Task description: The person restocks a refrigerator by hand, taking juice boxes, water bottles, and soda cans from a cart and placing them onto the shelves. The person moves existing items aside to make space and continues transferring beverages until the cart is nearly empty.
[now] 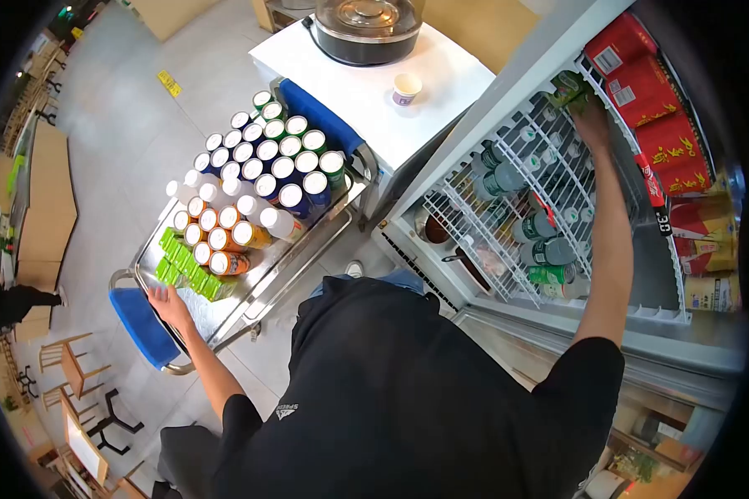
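My right hand (589,121) reaches into the open fridge, its fingers around a green item (567,88) at the back of the upper wire shelf (520,125). Bottles (498,181) lie on the racks below and to the left of it. My left hand (169,306) is over the near left corner of a metal cart (262,291), beside green packages (193,270), with its fingers apart and nothing in them. Orange cans (227,263), white-capped bottles (281,223) and dark blue cans (292,196) stand in rows on the cart.
Red boxes (628,62) fill the fridge's right side. A white counter (349,91) ahead holds a paper cup (406,88) and a round appliance (366,33). Chairs (75,366) and a person in dark clothes (21,306) are at the far left.
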A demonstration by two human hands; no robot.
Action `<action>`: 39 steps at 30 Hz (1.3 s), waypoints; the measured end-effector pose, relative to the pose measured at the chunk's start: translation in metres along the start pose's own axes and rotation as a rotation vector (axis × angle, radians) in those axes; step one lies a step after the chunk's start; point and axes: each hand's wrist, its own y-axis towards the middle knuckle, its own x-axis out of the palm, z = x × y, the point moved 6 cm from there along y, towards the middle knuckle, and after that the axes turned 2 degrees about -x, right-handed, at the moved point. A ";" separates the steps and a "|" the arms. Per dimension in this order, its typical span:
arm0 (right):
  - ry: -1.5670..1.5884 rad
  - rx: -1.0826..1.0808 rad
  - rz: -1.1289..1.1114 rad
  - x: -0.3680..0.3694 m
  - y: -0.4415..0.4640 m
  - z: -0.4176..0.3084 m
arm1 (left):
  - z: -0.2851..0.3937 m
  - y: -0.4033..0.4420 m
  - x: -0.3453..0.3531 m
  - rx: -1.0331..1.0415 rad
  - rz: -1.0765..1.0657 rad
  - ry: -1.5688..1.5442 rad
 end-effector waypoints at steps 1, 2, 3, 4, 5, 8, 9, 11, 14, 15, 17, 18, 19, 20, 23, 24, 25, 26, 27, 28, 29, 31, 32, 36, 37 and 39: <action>0.043 -0.053 -0.002 0.012 0.014 0.002 | 0.023 -0.015 0.002 0.028 -0.026 -0.080; -0.055 -0.021 0.004 0.016 0.020 -0.005 | 0.040 -0.029 0.006 0.014 -0.106 -0.104; -0.153 0.011 0.006 0.022 0.027 -0.010 | 0.039 -0.034 0.012 0.013 -0.218 -0.168; -0.190 0.010 0.046 0.028 0.029 -0.026 | 0.042 -0.046 0.013 -0.013 -0.307 -0.157; -0.205 -0.043 0.124 0.023 0.024 -0.038 | 0.046 -0.058 0.026 -0.034 -0.415 -0.151; -0.201 -0.065 0.280 0.010 0.010 -0.055 | 0.073 -0.088 0.043 -0.047 -0.544 -0.166; -0.194 -0.042 0.315 0.005 0.001 -0.060 | 0.080 -0.096 0.050 -0.058 -0.571 -0.190; -0.166 -0.115 0.369 -0.004 -0.020 -0.078 | 0.105 -0.114 0.072 -0.080 -0.636 -0.240; -0.080 -0.097 0.410 -0.033 -0.060 -0.112 | 0.152 -0.148 0.112 -0.085 -0.839 -0.285; -0.059 -0.134 0.481 -0.050 -0.076 -0.126 | 0.165 -0.161 0.127 -0.039 -0.916 -0.337; -0.011 -0.107 0.594 -0.089 -0.115 -0.157 | 0.200 -0.190 0.155 0.061 -1.128 -0.284; 0.017 -0.043 0.639 -0.108 -0.135 -0.172 | 0.224 -0.207 0.164 0.150 -1.189 -0.251; 0.042 -0.043 0.652 -0.124 -0.152 -0.191 | 0.249 -0.223 0.171 0.221 -1.291 -0.250; 0.072 -0.044 0.662 -0.138 -0.167 -0.208 | 0.274 -0.239 0.175 0.290 -1.388 -0.246; 0.232 -0.232 0.323 -0.148 -0.192 -0.265 | 0.333 -0.276 0.176 0.472 -1.524 -0.321; 0.286 -0.356 0.184 -0.138 -0.197 -0.285 | 0.343 -0.285 0.174 0.478 -1.561 -0.336; 0.386 -0.439 0.080 -0.124 -0.202 -0.306 | 0.356 -0.292 0.169 0.508 -1.558 -0.367; 0.486 -0.529 -0.024 -0.107 -0.206 -0.330 | 0.367 -0.297 0.164 0.642 -1.534 -0.373; 0.583 -0.619 -0.131 -0.093 -0.214 -0.353 | 0.372 -0.300 0.161 0.741 -1.523 -0.324; 0.610 -0.650 -0.174 -0.083 -0.219 -0.371 | 0.376 -0.300 0.155 1.059 -1.280 -0.350; 0.632 -0.685 -0.211 -0.073 -0.223 -0.387 | 0.369 -0.297 0.154 1.059 -1.282 -0.254; 0.699 -0.701 -0.299 -0.058 -0.226 -0.413 | 0.354 -0.289 0.148 1.042 -1.297 -0.072; 0.740 -0.684 -0.343 -0.052 -0.225 -0.422 | 0.344 -0.281 0.142 1.048 -1.198 -0.088; 0.794 -0.586 -0.419 -0.055 -0.209 -0.428 | 0.303 -0.221 0.096 0.852 -1.026 -0.103; 0.786 -0.551 -0.403 -0.057 -0.203 -0.415 | 0.283 -0.199 0.083 0.738 -0.946 -0.024; 0.674 -0.523 -0.356 -0.058 -0.191 -0.378 | 0.250 -0.148 0.037 0.468 -0.730 0.069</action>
